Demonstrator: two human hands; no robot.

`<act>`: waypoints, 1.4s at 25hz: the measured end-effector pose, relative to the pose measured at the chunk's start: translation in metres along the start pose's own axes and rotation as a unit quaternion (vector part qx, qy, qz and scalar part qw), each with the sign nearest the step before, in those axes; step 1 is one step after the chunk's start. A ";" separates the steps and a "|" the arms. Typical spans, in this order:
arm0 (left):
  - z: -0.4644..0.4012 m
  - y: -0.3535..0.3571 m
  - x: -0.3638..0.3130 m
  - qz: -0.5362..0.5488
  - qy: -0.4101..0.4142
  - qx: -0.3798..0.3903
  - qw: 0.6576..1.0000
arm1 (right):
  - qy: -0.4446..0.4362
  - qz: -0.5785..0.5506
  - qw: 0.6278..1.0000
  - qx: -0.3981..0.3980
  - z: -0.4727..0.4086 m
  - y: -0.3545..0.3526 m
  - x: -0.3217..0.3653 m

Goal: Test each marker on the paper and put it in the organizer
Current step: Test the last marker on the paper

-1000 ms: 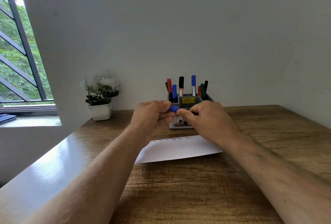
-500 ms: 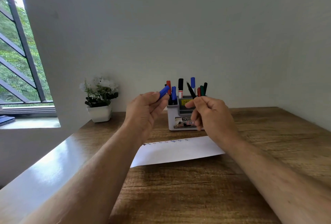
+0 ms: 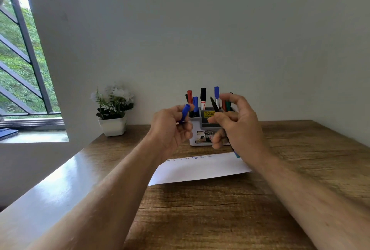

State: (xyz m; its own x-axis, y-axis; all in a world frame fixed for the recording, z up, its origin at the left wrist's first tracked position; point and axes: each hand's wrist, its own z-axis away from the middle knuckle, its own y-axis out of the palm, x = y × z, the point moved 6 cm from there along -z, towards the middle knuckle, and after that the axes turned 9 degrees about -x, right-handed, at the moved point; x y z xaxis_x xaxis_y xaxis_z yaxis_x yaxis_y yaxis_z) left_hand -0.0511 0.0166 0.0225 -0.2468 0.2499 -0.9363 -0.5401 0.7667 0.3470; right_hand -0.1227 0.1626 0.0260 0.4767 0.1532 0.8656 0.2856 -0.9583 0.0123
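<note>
The uncapped marker is held in the air in front of the organizer, its long axis steep and leaning left: the dark tip points up and toward the wall, while the barrel runs down behind the fingers and a bluish end shows below the palm near the paper. The blue cap stands almost upright too, leaning slightly right at its top.

The organizer sits near the far edge of the worktop, just short of the wall, with red, blue, black and green markers standing upright in its back compartments. The paper lies flat just in front of it, a row of small test marks along its far edge. A potted plant stands well to the left, close to the window corner. The near half of the worktop lies open under both forearms, and there is free room to the right of the organizer.

The right hand is partly closed, thumb and bent fingers clamped on the marker barrel, index finger raised and loose. The left hand is curled, pinching the blue cap between thumb and fingertips. The two hands are apart, with the organizer showing between them
</note>
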 end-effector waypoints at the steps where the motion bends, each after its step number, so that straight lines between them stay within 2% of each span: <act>1: 0.001 0.001 0.004 -0.034 -0.009 0.007 0.999 | 0.005 0.013 1.000 0.006 0.001 0.001 -0.001; 4: 0.004 0.002 0.007 -0.130 -0.012 0.018 0.991 | 0.048 0.013 0.998 0.043 0.002 0.002 -0.009; 6: 0.005 0.002 0.005 -0.225 0.001 0.018 0.974 | 0.087 -0.001 0.994 0.060 0.001 0.002 -0.015; 8: 0.003 0.003 0.005 -0.351 0.035 0.024 0.935 | 0.118 0.034 0.989 0.078 0.000 0.001 -0.021; 11: -0.005 0.005 0.018 -0.502 0.065 0.066 0.860 | 0.147 0.116 0.977 0.106 0.002 0.000 -0.033; 14: -0.007 0.005 0.028 -0.559 0.059 0.069 0.824 | 0.153 0.153 0.970 0.108 0.002 -0.004 -0.038; 17: -0.008 0.006 0.031 -0.598 0.070 0.070 0.795 | 0.183 0.174 0.955 0.152 0.007 -0.004 -0.039; 19: -0.008 0.006 0.035 -0.607 0.063 0.073 0.789 | 0.186 0.189 0.950 0.165 0.007 -0.004 -0.040; 24: -0.008 0.008 0.039 -0.607 0.038 0.080 0.790 | 0.092 0.288 0.946 0.117 0.000 -0.007 -0.036; 35: -0.010 0.008 0.044 -0.592 0.019 0.084 0.802 | 0.097 0.311 0.937 0.125 0.000 -0.002 -0.040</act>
State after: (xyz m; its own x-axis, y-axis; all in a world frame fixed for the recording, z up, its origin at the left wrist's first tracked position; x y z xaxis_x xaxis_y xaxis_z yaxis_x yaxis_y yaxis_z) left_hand -0.0740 0.0282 -0.0149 0.3327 -0.7264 -0.6014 -0.2988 0.5237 -0.7978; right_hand -0.1425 0.1588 -0.0088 0.4631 -0.4861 0.7411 0.2002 -0.7572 -0.6218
